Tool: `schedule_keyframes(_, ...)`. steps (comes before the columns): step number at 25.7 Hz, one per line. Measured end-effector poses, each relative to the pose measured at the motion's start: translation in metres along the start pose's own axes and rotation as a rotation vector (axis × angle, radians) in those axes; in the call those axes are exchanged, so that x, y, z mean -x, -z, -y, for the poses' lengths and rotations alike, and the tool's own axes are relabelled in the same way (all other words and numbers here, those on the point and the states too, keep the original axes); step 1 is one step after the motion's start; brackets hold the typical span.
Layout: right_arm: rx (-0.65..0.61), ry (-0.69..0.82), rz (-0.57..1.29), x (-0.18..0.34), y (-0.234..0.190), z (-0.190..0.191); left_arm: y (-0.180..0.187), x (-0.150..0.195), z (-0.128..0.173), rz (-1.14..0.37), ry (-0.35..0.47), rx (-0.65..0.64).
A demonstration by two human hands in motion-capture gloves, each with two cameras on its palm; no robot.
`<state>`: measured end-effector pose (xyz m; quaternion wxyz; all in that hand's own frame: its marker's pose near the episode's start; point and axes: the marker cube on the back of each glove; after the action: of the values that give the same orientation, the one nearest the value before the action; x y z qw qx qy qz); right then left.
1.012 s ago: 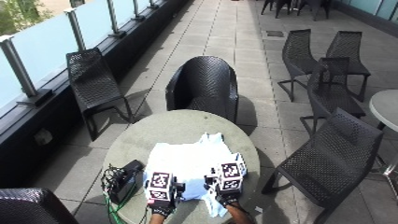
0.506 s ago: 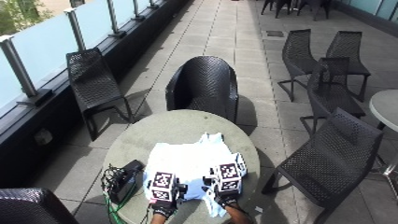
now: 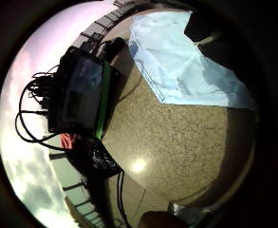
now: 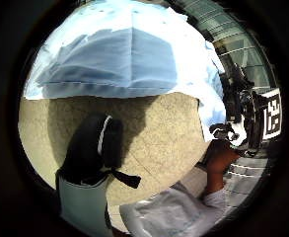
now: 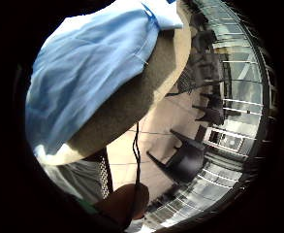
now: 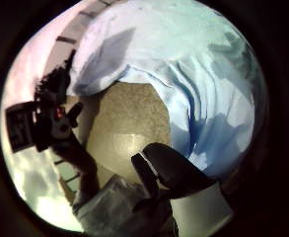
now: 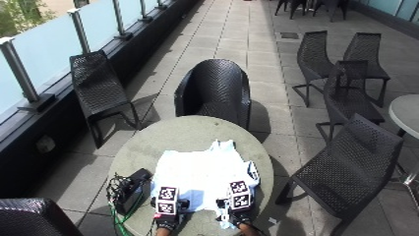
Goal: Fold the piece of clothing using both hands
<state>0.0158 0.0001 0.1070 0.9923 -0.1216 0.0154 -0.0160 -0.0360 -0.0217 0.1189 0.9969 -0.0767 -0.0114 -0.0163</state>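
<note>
Where the round surface point(image 7: 190, 132) meets its left edge, a black device point(image 7: 132, 189) sits amid cables. Left hand point(image 7: 167, 222) hovers at the near hem of the pale blue garment point(image 7: 199, 174), which lies spread flat at centre. Right hand point(image 7: 239, 216) rests at the hem alongside. Neither hand's grip can be told.

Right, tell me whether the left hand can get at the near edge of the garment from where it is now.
Probably yes. The left hand hovers over the round table just short of the pale blue garment's near edge, with only bare tabletop between them. The black device with cables lies off to its side, out of the way.
</note>
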Motion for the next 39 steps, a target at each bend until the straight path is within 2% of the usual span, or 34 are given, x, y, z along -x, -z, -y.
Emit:
schedule_keyframes(3, 0.0, -0.014, 0.075, -0.009, -0.016, 0.012, -0.02, 0.011, 0.015, -0.036, -0.005, -0.036)
schedule_keyframes(4, -0.029, -0.022, 0.098, -0.012, -0.017, 0.015, -0.02, 0.014, 0.02, -0.018, -0.002, -0.101)
schedule_keyframes(7, -0.171, -0.036, 0.106, -0.022, -0.019, 0.025, -0.004, 0.019, 0.042, 0.106, 0.007, -0.402)
schedule_keyframes(9, -0.272, -0.021, 0.076, -0.025, -0.018, 0.029, 0.0, 0.016, 0.042, 0.139, -0.002, -0.478)
schedule_keyframes(11, -0.33, 0.013, 0.052, -0.026, -0.01, 0.023, 0.004, 0.014, 0.025, 0.153, -0.012, -0.436)
schedule_keyframes(13, -0.325, 0.065, 0.053, -0.027, 0.002, 0.012, 0.016, 0.012, 0.006, 0.15, -0.031, -0.401)
schedule_keyframes(17, -0.161, 0.211, 0.11, -0.028, 0.049, -0.018, 0.048, 0.004, -0.04, 0.006, -0.125, -0.211)
schedule_keyframes(19, -0.099, 0.249, 0.152, -0.028, 0.079, -0.019, 0.07, 0.004, -0.049, -0.051, -0.162, -0.128)
schedule_keyframes(21, -0.073, 0.248, 0.196, -0.028, 0.106, 0.0, 0.093, 0.006, -0.04, -0.067, -0.159, -0.089)
schedule_keyframes(25, -0.062, 0.173, 0.202, -0.021, 0.139, 0.068, 0.127, 0.017, 0.009, 0.009, -0.049, -0.098)
schedule_keyframes(27, -0.06, 0.119, 0.172, -0.014, 0.152, 0.091, 0.13, 0.022, 0.041, 0.057, 0.011, -0.102)
schedule_keyframes(30, -0.028, 0.033, 0.137, 0.0, 0.174, 0.101, 0.118, 0.029, 0.089, 0.108, 0.079, -0.089)
schedule_keyframes(32, 0.001, 0.005, 0.132, 0.007, 0.174, 0.115, 0.111, 0.032, 0.11, 0.13, 0.109, -0.084)
schedule_keyframes(36, 0.079, -0.028, 0.119, 0.014, 0.149, 0.15, 0.127, 0.033, 0.101, 0.172, 0.176, -0.081)
schedule_keyframes(39, 0.069, -0.05, 0.097, 0.015, 0.139, 0.162, 0.123, 0.03, 0.102, 0.154, 0.174, -0.095)
